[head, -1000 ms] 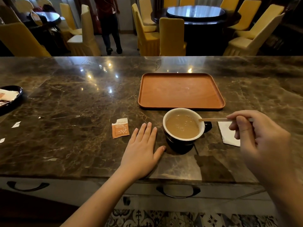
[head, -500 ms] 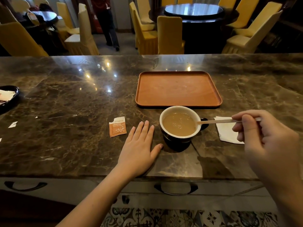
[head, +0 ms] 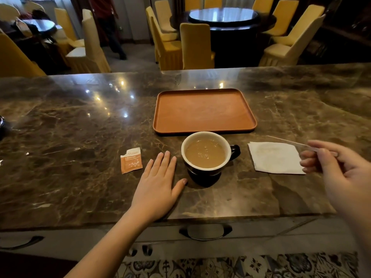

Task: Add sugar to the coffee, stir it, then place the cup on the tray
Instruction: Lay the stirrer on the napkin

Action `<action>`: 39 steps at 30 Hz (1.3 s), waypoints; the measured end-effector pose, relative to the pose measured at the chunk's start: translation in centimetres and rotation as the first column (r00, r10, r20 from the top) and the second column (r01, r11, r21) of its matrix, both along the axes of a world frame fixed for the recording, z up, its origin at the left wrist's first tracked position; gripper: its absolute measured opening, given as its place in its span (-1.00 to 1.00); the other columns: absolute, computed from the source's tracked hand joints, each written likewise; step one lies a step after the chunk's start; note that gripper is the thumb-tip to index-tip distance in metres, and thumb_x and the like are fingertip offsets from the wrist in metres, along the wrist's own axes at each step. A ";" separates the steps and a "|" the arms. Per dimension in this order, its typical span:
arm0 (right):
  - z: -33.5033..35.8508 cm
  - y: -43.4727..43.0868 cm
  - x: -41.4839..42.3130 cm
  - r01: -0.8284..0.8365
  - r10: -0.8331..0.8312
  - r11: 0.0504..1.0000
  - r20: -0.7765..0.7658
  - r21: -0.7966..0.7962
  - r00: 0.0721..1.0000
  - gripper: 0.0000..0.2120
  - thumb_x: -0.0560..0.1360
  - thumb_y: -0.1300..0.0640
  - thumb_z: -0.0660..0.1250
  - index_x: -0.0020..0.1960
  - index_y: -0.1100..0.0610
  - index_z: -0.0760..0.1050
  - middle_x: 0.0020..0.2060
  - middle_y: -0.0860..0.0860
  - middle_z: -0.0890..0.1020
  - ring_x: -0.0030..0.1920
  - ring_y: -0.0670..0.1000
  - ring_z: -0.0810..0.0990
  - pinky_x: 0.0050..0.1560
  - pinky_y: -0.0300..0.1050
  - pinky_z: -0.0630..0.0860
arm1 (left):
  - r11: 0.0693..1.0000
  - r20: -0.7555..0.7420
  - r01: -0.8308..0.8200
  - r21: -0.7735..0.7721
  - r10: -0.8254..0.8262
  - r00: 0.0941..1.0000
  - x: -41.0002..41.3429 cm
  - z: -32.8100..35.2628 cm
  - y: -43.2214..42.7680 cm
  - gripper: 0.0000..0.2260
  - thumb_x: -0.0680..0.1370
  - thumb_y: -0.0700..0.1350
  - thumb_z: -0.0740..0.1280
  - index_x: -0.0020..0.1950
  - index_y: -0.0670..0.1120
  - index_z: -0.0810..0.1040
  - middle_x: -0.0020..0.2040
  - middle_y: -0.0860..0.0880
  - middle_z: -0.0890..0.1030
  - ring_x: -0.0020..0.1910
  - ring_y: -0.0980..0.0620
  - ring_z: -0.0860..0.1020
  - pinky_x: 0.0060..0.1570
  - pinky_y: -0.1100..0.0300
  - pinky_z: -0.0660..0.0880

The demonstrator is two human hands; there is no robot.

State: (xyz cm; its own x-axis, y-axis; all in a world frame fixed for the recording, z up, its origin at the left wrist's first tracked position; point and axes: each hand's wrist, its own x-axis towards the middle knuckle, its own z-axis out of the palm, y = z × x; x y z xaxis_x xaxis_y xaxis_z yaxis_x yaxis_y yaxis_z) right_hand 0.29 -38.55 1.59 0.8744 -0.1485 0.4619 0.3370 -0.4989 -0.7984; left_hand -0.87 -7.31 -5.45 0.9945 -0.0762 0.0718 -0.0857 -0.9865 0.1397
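- the left hand [head: 158, 187] lies flat, palm down, on the marble counter [head: 60, 157] near its front edge; the fingers are straight and close together, the thumb splayed out toward the base of the cup, holding nothing.
- the right hand [head: 341, 177] is raised above the counter at the right, thumb and fingertips pinching the end of a thin stir stick [head: 287, 141], which shows only as a pale blur slanting over the napkin.
- the white paper napkin [head: 275, 157] lies flat just right of the cup.
- the coffee cup [head: 205, 152], dark outside and white within, stands on the counter between hand and napkin, full of milky coffee, its handle pointing right.
- a torn orange sugar packet [head: 131, 161] lies left of the left hand's fingertips.
- the orange-brown tray [head: 204, 111] sits just behind the cup, close but apart from it.
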 end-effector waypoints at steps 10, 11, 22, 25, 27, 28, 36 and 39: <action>-5.2 0.5 -1.6 0.026 0.019 0.866 0.085 -0.499 0.996 -0.66 0.51 0.19 0.12 0.20 0.31 0.48 0.00 0.23 0.62 0.01 0.16 0.59 0.14 -0.19 0.40 | 1.000 -0.009 -0.002 0.002 0.002 1.000 0.1 -0.2 -0.1 -0.35 0.39 0.31 -0.33 0.41 0.02 -0.24 0.44 0.04 -0.23 0.43 0.11 -0.26 0.39 0.14 -0.29; -5.8 0.5 -1.6 0.028 0.020 0.860 0.088 -0.509 0.996 -0.65 0.51 0.19 0.11 0.20 0.32 0.48 0.00 0.24 0.62 0.02 0.15 0.58 0.13 -0.18 0.40 | 1.000 -0.008 -0.002 0.002 0.002 1.000 0.1 -0.2 -0.1 -0.35 0.40 0.31 -0.32 0.41 0.02 -0.23 0.43 0.04 -0.23 0.43 0.11 -0.26 0.39 0.14 -0.28; -8.3 0.7 -2.0 -0.050 0.090 0.830 0.045 -0.555 0.995 -0.62 0.51 0.15 0.14 0.25 0.29 0.45 0.11 0.21 0.56 0.16 0.06 0.43 0.20 -0.21 0.33 | 1.000 -0.018 -0.001 0.001 0.001 1.000 0.0 -0.3 0.1 -0.38 0.40 0.30 -0.32 0.39 0.05 -0.26 0.42 0.05 -0.24 0.42 0.12 -0.26 0.40 0.14 -0.27; -8.6 0.6 -2.1 -0.095 0.126 0.830 0.019 -0.549 0.992 -0.60 0.51 0.13 0.14 0.27 0.29 0.43 0.19 0.17 0.54 0.22 0.06 0.42 0.24 -0.10 0.36 | 1.000 -0.023 -0.001 0.009 0.001 1.000 0.1 -0.3 0.1 -0.38 0.40 0.31 -0.31 0.40 0.05 -0.25 0.43 0.04 -0.23 0.42 0.12 -0.26 0.40 0.14 -0.27; -8.8 0.5 -2.1 -0.122 0.137 0.826 -0.013 -0.550 0.990 -0.59 0.51 0.11 0.14 0.30 0.27 0.41 0.22 0.14 0.53 0.23 0.06 0.44 0.23 0.01 0.41 | 1.000 -0.031 -0.004 0.013 0.004 1.000 0.2 -0.3 0.1 -0.35 0.40 0.31 -0.31 0.43 0.04 -0.22 0.47 0.02 -0.20 0.43 0.11 -0.25 0.40 0.13 -0.27; -8.8 0.4 -2.1 -0.129 0.136 0.824 -0.028 -0.551 0.990 -0.59 0.51 0.11 0.14 0.30 0.25 0.41 0.23 0.13 0.53 0.24 0.06 0.44 0.22 0.05 0.43 | 1.000 -0.032 -0.006 0.009 0.006 0.999 0.2 -0.3 0.1 -0.33 0.40 0.31 -0.31 0.45 0.02 -0.19 0.50 0.00 -0.17 0.44 0.10 -0.23 0.41 0.12 -0.26; -8.1 0.2 -2.1 -0.176 0.138 0.818 -0.110 -0.548 0.984 -0.58 0.49 0.10 0.19 0.32 0.19 0.39 0.22 -0.01 0.50 0.25 -0.07 0.38 0.24 -0.14 0.34 | 1.000 -0.038 -0.004 0.017 0.005 0.999 0.1 -0.3 0.0 -0.31 0.41 0.30 -0.30 0.47 0.00 -0.15 0.52 -0.04 -0.11 0.44 0.10 -0.22 0.43 0.11 -0.24; -7.8 0.1 -2.0 -0.182 0.138 0.820 -0.121 -0.543 0.983 -0.59 0.49 0.10 0.20 0.31 0.18 0.41 0.22 -0.03 0.49 0.25 -0.08 0.38 0.24 -0.10 0.36 | 1.000 -0.041 -0.005 0.022 0.006 0.999 0.1 -0.2 0.1 -0.30 0.41 0.30 -0.31 0.47 -0.01 -0.15 0.52 -0.04 -0.12 0.43 0.11 -0.23 0.42 0.11 -0.24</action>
